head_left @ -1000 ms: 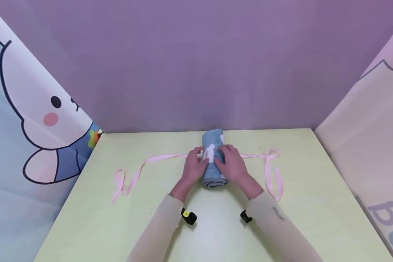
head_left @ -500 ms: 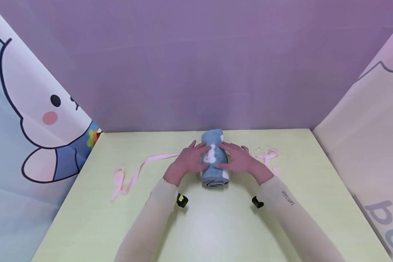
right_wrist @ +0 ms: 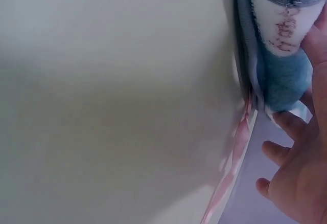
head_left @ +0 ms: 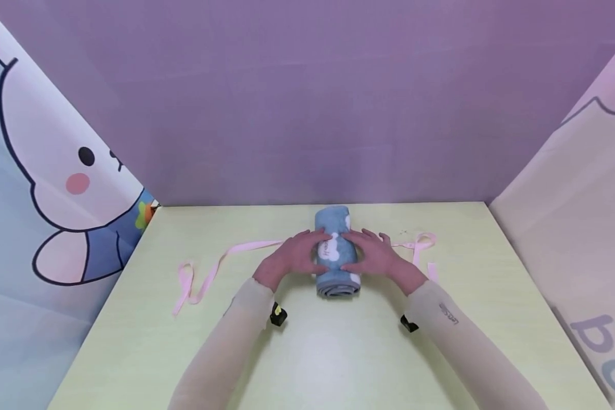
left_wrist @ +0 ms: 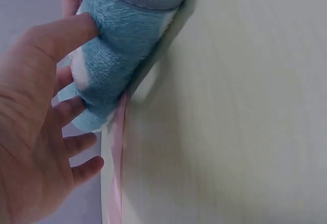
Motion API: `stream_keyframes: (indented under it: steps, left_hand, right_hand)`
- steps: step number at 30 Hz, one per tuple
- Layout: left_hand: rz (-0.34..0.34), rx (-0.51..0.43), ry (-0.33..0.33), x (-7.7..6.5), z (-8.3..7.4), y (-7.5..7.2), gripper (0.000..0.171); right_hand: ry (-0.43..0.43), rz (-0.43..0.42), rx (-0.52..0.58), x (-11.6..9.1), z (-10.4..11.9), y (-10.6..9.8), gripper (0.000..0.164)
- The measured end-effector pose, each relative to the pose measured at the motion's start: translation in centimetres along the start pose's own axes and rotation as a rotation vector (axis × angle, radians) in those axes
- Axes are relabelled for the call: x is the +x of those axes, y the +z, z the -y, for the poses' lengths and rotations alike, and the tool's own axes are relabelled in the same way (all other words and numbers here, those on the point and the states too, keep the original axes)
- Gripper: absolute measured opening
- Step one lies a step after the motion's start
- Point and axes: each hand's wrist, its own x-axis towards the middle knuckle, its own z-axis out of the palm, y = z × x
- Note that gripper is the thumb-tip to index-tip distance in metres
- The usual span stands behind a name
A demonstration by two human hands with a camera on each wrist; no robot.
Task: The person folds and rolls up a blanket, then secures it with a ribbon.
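Note:
A blue-grey towel [head_left: 336,219] with white patches lies rolled up on the table, its coiled end towards me. My left hand [head_left: 293,256] holds its left side, thumb [left_wrist: 84,29] near the coiled end and fingers farther along; the outer fingers stand off the cloth. On the opposite side my right hand [head_left: 383,257] holds the roll in the same way, partly cut off in the right wrist view. A pink ribbon [head_left: 248,246] passes under the towel [left_wrist: 120,45] and comes out on both sides. The stretch beneath the roll is hidden.
The ribbon's left end lies loosely looped on the pale table [head_left: 318,364]; its right end [head_left: 424,242] curls beside my right hand. A purple backdrop [head_left: 307,114] rises behind the table edge, with printed cloth walls left [head_left: 72,188] and right [head_left: 569,228].
Both hands have shifted outwards, with fingers spread more along the roll's sides. In the last half second the towel has slid slightly towards me. The ribbon's left part lies about the same.

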Motion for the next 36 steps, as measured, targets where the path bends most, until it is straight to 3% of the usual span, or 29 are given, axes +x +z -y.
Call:
stream_keyframes:
  steps: [11,19,29,32,36]
  left_hand:
    - [0.000,0.014,0.034,-3.5,-1.9,1.3,0.084]
    - [-0.046,0.138,0.009,-6.2,-3.8,2.0,0.083]
    - [-0.071,0.191,-0.027,-8.2,-5.1,3.1,0.083]
    - [-0.106,0.172,-0.029,-8.6,-5.1,3.2,0.082]
    - [-0.164,0.072,-0.045,-9.4,-4.6,3.0,0.075]
  right_hand:
    - [-0.018,-0.008,0.022,-3.9,1.7,1.3,0.090]
    - [-0.048,-0.009,-0.088,-6.2,3.3,1.3,0.089]
    - [-0.031,-0.047,-0.078,-8.4,4.4,2.1,0.088]
    - [-0.038,-0.058,-0.066,-8.6,4.7,2.0,0.088]
    - [-0.036,-0.099,-0.033,-9.4,4.3,1.1,0.082]
